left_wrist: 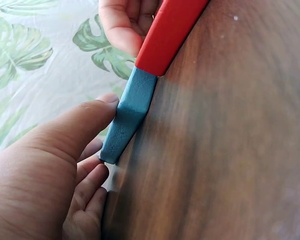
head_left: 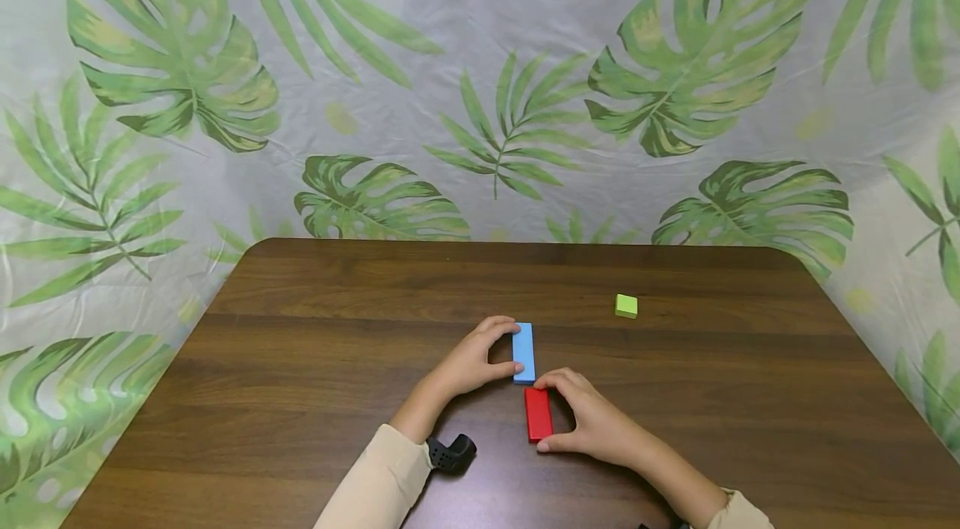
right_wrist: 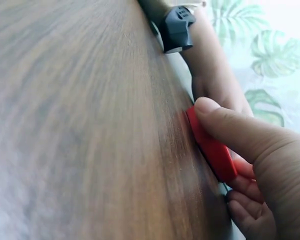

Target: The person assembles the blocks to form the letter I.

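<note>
A flat blue block (head_left: pixel 523 356) lies lengthwise on the brown table, and my left hand (head_left: pixel 468 361) grips it by its ends, thumb near and fingers far. Just nearer to me is a red block (head_left: pixel 538 415) of similar shape. My right hand (head_left: pixel 598 422) holds that one from the right, its thumb at the near end and its fingers at the far end. In the left wrist view the red block (left_wrist: pixel 171 37) comes end to end with the blue block (left_wrist: pixel 129 112). The right wrist view has my thumb on the red block (right_wrist: pixel 212 147).
A small green block (head_left: pixel 626 306) sits on the table (head_left: pixel 337 296) beyond my right hand. Behind the far table edge hangs a leaf-patterned cloth (head_left: pixel 525 12). A black wrist mount (head_left: pixel 453 455) is strapped at my left sleeve.
</note>
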{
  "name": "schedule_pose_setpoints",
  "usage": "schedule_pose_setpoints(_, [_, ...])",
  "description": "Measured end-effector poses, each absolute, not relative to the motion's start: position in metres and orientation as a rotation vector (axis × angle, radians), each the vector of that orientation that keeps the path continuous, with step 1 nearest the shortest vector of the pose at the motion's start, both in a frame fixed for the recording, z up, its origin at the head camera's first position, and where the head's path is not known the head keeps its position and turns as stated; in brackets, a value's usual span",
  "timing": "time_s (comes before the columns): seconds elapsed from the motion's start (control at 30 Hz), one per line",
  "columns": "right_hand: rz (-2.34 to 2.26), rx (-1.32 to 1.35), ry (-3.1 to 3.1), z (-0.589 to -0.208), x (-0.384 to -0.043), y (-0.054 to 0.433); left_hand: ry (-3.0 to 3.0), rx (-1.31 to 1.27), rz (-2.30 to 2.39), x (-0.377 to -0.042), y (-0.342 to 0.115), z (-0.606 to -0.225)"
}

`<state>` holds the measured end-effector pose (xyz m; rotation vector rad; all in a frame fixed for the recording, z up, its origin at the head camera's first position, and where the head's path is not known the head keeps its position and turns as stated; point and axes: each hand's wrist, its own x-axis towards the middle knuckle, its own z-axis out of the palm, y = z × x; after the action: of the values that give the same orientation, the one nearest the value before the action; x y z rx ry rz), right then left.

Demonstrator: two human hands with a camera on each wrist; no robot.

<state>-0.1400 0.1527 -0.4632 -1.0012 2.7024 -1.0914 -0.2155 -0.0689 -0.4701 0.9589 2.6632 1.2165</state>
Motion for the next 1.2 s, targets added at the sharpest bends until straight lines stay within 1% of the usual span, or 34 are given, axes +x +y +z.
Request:
schedule_pose_setpoints(0.43, [-1.127,-1.066,2.535,-0.459,-0.144,0.165,2.667,0.950,1.211,-0.216,-0.069,-0.473])
schedule_pose_setpoints(1.2, [-1.071,-1.077,2.657,-0.462,-0.144,0.160,2.668,0.936,1.192,-0.216,-0.068,-0.471])
